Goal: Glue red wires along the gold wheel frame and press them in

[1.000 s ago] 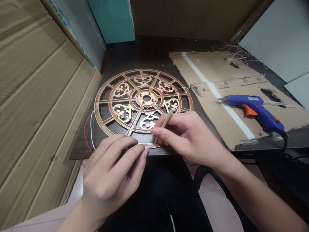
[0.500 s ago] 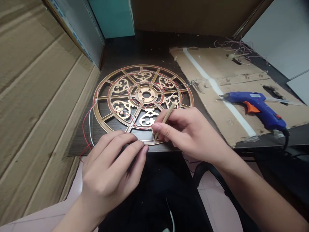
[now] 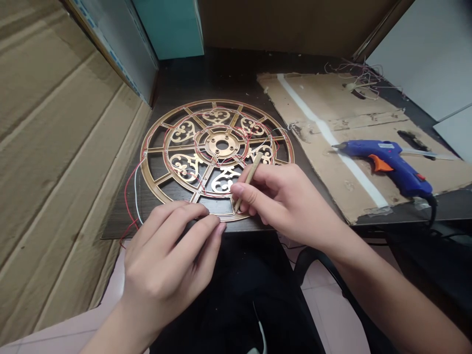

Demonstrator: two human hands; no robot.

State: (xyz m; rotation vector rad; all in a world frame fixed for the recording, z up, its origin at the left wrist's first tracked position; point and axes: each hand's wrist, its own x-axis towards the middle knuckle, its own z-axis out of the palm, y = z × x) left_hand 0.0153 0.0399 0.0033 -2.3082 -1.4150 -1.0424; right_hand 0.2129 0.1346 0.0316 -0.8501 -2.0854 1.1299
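A round gold openwork wheel [image 3: 217, 147] with scroll patterns lies flat on the dark table [image 3: 221, 73], threaded with thin red and white wires [image 3: 130, 196]. My right hand [image 3: 280, 201] pinches a thin wooden stick [image 3: 249, 179] like a pen, its tip on the wheel's near rim. My left hand [image 3: 169, 255] has its fingers curled together, fingertips pressing on the near rim just left of the stick's tip. What lies under those fingertips is hidden.
A blue hot glue gun [image 3: 391, 164] with an orange trigger lies on a stained cardboard sheet [image 3: 332, 105] to the right, with loose wire scraps [image 3: 354, 73] behind it. Cardboard panels [image 3: 55, 147] stand along the left. A teal box [image 3: 173, 24] stands at the back.
Both hands stay at the wheel's near rim. The stick has tilted slightly and its tip shifted a little along the rim. The view has drifted a bit.
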